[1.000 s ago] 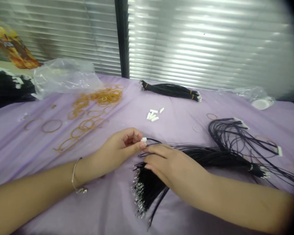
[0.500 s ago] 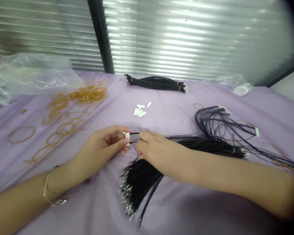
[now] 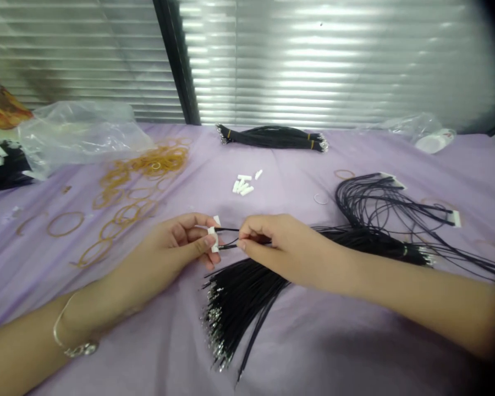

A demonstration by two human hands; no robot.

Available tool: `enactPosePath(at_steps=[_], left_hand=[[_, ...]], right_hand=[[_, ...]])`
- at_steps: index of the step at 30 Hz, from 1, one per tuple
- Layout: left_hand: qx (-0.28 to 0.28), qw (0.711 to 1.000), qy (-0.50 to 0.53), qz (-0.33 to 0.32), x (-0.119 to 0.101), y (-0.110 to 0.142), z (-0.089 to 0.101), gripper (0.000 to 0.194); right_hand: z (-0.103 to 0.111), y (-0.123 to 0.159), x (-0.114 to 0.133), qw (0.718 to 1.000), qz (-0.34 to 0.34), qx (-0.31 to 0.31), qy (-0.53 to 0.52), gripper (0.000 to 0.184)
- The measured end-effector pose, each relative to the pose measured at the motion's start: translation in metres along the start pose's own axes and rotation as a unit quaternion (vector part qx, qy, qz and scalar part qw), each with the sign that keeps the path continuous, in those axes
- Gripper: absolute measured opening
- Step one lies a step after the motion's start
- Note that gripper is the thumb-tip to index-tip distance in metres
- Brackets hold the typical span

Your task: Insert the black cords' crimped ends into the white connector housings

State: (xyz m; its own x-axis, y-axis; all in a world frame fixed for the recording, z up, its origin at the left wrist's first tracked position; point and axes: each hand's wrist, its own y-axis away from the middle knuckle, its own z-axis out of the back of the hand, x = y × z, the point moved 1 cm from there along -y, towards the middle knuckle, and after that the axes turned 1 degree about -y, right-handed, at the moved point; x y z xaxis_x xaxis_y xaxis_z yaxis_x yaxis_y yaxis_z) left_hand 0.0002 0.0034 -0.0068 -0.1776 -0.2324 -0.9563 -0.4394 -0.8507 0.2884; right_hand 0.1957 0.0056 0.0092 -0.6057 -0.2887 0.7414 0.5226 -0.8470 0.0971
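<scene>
Between the thumb and fingers of my left hand (image 3: 185, 242) is a white plastic connector housing (image 3: 213, 240). A second white piece (image 3: 216, 220) shows at my left fingertips. Black wires (image 3: 227, 229) run from the connector toward my right hand (image 3: 268, 239), whose thumb and forefinger pinch a black wire close to the connector. Whether that wire's tip is inside the connector I cannot tell. Under my right hand lies a thick bundle of black wires (image 3: 247, 286) with bare metal terminals (image 3: 216, 330) fanned toward me.
Loose white connectors (image 3: 242, 186) lie beyond my hands. Orange rubber bands (image 3: 160, 159) and a clear plastic bag (image 3: 82, 132) are at left. A tied black wire bundle (image 3: 272, 137) lies at the back. Wires with white connectors (image 3: 456, 219) spread at right on the purple cloth (image 3: 157, 341).
My right hand has turned so its thumb and forefinger now show pinching a wire, slightly farther from the connector. My left hand still holds the connector. The view has shifted slightly left.
</scene>
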Motion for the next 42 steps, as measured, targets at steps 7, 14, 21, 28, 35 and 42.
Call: enactPosePath(at_steps=[7, 14, 21, 28, 35, 42], left_hand=[[-0.008, 0.996, 0.076, 0.056, 0.005, -0.003, -0.004, 0.025], [-0.011, 0.995, 0.088, 0.054, 0.003, -0.005, -0.003, 0.024], [0.001, 0.995, 0.080, 0.057, 0.001, -0.005, -0.003, 0.025], [0.008, 0.994, 0.091, 0.055, 0.007, -0.008, -0.001, 0.020], [0.000, 0.994, 0.095, 0.056, 0.006, -0.008, -0.002, 0.018], [-0.005, 0.992, 0.088, 0.090, 0.002, -0.007, -0.005, 0.021]], right_hand=[[-0.004, -0.002, -0.003, 1.000, -0.014, -0.003, 0.006, 0.020], [-0.004, -0.002, -0.003, 0.999, -0.017, 0.019, 0.022, 0.020], [-0.008, -0.003, -0.006, 1.000, 0.004, 0.000, 0.021, 0.019], [-0.016, -0.003, -0.009, 0.997, 0.037, -0.019, 0.061, 0.019], [-0.023, -0.003, -0.011, 0.979, 0.120, -0.040, 0.162, 0.020], [-0.027, -0.004, -0.014, 0.966, 0.150, -0.014, 0.209, 0.021]])
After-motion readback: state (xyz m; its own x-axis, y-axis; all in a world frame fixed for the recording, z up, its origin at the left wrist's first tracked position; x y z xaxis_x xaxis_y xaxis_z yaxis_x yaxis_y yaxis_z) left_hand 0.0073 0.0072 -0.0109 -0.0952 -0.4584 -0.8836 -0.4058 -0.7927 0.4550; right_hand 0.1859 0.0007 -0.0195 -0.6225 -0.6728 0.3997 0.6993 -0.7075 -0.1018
